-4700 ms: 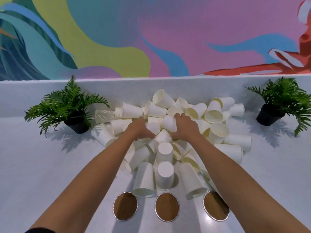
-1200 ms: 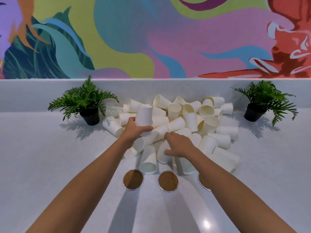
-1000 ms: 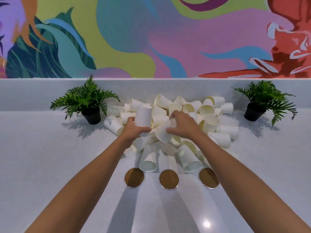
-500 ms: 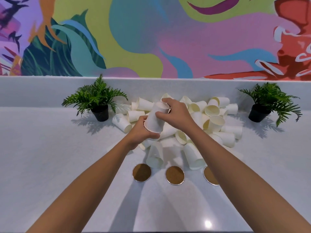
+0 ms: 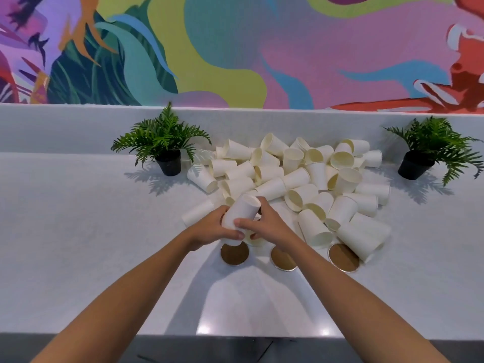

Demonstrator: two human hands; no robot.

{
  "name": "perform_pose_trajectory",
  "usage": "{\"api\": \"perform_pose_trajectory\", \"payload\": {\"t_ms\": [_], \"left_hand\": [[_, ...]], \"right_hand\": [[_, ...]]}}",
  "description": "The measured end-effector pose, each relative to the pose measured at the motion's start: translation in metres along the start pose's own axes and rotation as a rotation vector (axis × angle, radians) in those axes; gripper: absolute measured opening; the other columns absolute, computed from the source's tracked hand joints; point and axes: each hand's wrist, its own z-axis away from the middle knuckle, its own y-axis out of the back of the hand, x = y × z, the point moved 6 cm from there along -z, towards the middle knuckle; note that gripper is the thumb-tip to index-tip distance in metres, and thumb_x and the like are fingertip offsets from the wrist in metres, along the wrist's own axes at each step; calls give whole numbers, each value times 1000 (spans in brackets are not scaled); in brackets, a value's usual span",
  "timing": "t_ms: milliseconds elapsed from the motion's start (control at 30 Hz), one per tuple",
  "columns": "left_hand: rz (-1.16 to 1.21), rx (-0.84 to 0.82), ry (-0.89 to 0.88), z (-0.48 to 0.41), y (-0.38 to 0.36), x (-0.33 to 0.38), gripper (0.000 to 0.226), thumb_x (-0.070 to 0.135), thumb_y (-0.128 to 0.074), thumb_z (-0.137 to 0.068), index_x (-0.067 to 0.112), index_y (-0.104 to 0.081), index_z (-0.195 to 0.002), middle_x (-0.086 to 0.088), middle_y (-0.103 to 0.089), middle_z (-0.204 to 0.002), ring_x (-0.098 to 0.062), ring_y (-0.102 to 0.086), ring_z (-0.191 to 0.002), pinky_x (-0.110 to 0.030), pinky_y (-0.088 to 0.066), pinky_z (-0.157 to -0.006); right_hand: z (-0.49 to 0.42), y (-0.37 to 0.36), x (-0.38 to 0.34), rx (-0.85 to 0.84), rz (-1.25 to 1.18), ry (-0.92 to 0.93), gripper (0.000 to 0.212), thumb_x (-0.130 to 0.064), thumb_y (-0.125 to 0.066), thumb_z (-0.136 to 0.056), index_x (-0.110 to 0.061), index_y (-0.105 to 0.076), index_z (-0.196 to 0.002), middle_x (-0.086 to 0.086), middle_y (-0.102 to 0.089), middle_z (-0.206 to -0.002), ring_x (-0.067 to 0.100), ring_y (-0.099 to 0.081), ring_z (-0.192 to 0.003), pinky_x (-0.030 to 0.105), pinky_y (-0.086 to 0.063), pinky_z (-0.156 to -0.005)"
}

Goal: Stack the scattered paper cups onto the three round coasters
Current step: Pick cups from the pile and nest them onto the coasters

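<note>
We grip one paper cup (image 5: 241, 213) in both hands, over the left coaster (image 5: 234, 255).
In the head view our left hand (image 5: 209, 230) and right hand (image 5: 272, 226) curl round it, base up and tilted; the heap of cups (image 5: 301, 176) lies just beyond, one fallen cup (image 5: 364, 237) overlapping the right coaster (image 5: 343, 259).

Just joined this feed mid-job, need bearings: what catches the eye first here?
The left hand and right hand grip an upside-down paper cup over the far edge of the left coaster. Behind them a heap of white cups sprawls between two potted ferns, under a bright mural.
</note>
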Motion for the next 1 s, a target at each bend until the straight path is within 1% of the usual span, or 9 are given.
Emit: {"api": "perform_pose_trajectory", "payload": {"t_ms": [100, 200, 233, 367, 467, 600, 733, 867, 1000], "left_hand": [[-21, -27, 10, 1, -7, -14, 64, 22, -77, -78, 24, -39, -129, 2, -53, -122, -15, -55, -108, -21, -49, -82], [-62, -11, 0, 0, -12, -22, 76, 30, -83, -68, 26, -40, -131, 4, -56, -123, -15, -56, -111, -33, -52, -93], [-84, 10, 0, 0, -13, -24, 81, 34, -84, -62, 27, -41, -130, 4, -58, -123, -16, -58, -111, -39, -52, -95], [-118, 77, -7, -3, -16, -32, 88, 41, -83, -51, 28, -41, -127, 4, -60, -119, -19, -59, -109, -45, -52, -94], [-140, 105, -18, -1, -18, -34, 89, 38, -81, -53, 28, -38, -130, 3, -58, -122, -19, -58, -109, -45, -52, -94], [-157, 127, -29, 1, -20, -39, 84, 26, -83, -61, 25, -37, -132, 3, -57, -125, -20, -56, -111, -41, -51, -94], [-128, 148, -36, 3, -21, -42, 87, 27, -84, -62, 25, -36, -135, 4, -56, -127, -19, -55, -113, -38, -50, -95], [-82, 159, -30, 4, -21, -43, 95, 35, -81, -55, 27, -34, -137, 4, -55, -129, -19, -54, -115, -40, -50, -97], [-95, 167, -7, 3, -20, -45, 97, 30, -83, -55, 24, -33, -137, 4, -54, -128, -19, -53, -115, -40, -50, -96]], "right_hand": [[3, -11, 15, -7, -12, -33, 70, -39, -78, -73, -27, -40, -131, -3, -53, -122, 16, -56, -107, 36, -59, -78], [4, -17, 15, -11, 86, 32, 64, -34, -78, -75, -26, -41, -127, -5, -55, -118, 12, -54, -103, 19, -48, -71], [5, -18, 14, -13, 113, 54, 62, -31, -78, -75, -25, -41, -125, -5, -55, -117, 12, -54, -102, 16, -45, -69], [6, -21, 19, -21, 143, 74, 62, -25, -78, -75, -23, -42, -125, -4, -57, -116, 14, -55, -102, 23, -49, -76], [6, -24, 24, -40, 156, 75, 63, -26, -79, -75, -23, -42, -125, -5, -58, -116, 15, -56, -104, 29, -50, -81], [4, -29, 28, -46, 217, 87, 63, -28, -79, -74, -23, -42, -125, -7, -57, -113, 15, -56, -102, 27, -46, -80], [3, -35, 30, -37, 273, 100, 65, -31, -78, -73, -22, -42, -126, -5, -58, -118, 16, -57, -106, 36, -51, -88], [3, -35, 30, -35, 295, 92, 70, -31, -78, -74, -17, -40, -131, 0, -57, -123, 13, -53, -103, 31, -50, -88], [3, -37, 30, -55, 326, 76, 72, -26, -77, -73, -18, -39, -134, 1, -56, -125, 15, -54, -104, 30, -50, -86]]}}
